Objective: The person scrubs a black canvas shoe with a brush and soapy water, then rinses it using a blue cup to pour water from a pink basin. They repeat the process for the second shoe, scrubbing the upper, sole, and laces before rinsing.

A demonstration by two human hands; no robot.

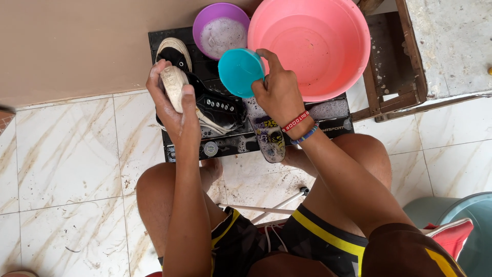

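A black-and-white sneaker (215,105) is gripped at its toe by the left hand (174,102), fingers curled around it, over a black board (335,110) laid on wet, marble-patterned floor tiles (66,164). A teal scoop (240,71) is pinched by the right hand (279,92) beside a pink basin (312,46) and a purple bowl (221,30).

We see bright, even daylight across the scene, with soft short shadows under the pink basin (312,48) and the forearms. The wet floor tiles (66,154) shine faintly. Focus is sharp throughout, with slight wide-angle bending at the edges.
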